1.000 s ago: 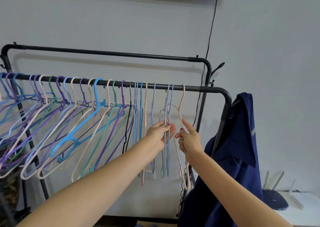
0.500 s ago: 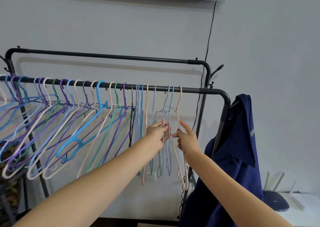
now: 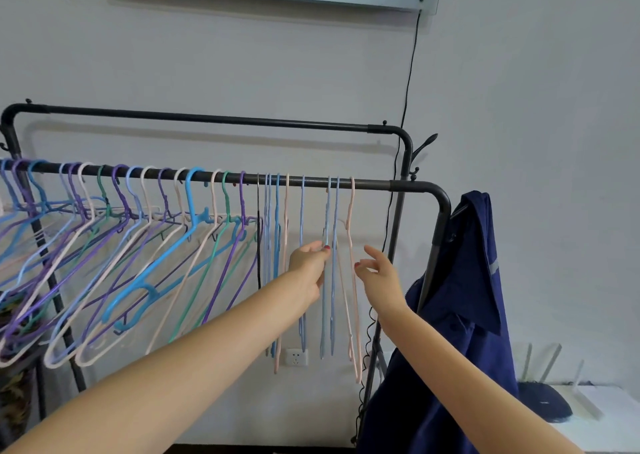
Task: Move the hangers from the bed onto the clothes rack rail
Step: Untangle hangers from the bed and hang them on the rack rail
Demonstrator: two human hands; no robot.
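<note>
Hangers (image 3: 145,245): thin plastic ones in purple, blue, teal and pale pink are hanging by their hooks along the rail, crowding at the left and slanting; those toward the right are hanging edge-on and spaced apart.
Rail (image 3: 374,185): dark metal bar, running level, bending down at its right end.

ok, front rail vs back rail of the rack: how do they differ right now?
The front rail carries a long row of coloured hangers; the back rail shows none. The front rail sits lower and nearer the camera; the back rail sits higher, by the wall. The left hand touches pale blue hangers hung on the front rail, while nothing reaches the back rail. Both are dark metal tubes that curve down at the right end.
</note>
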